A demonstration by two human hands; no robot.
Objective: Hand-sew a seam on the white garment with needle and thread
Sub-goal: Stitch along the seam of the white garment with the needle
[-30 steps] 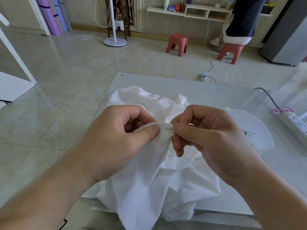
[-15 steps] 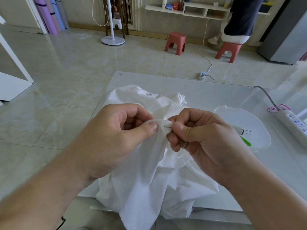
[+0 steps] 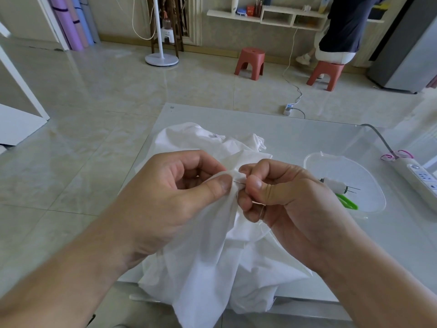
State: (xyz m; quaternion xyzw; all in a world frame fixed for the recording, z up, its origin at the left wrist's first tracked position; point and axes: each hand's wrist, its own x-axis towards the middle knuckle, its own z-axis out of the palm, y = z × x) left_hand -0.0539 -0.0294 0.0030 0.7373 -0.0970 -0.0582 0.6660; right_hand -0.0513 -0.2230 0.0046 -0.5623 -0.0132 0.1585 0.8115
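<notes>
White garment (image 3: 212, 268) bunched and creased at the table's (image 3: 307, 138) near edge, one fold lifted up between both hands, the rest spilling over at six o'clock. Left hand (image 3: 170, 200) pinches that fold under its thumb. Right hand (image 3: 283, 197), at three o'clock of it, curls round the needle (image 3: 239, 183), a short sliver showing between the thumbs. Compared with a second ago, less needle is showing and the thumbs sit closer.

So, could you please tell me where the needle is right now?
In the head view, the needle sits centre frame, pinched by the right hand, its tip entering the white garment fold beside the left hand's thumb.
</notes>
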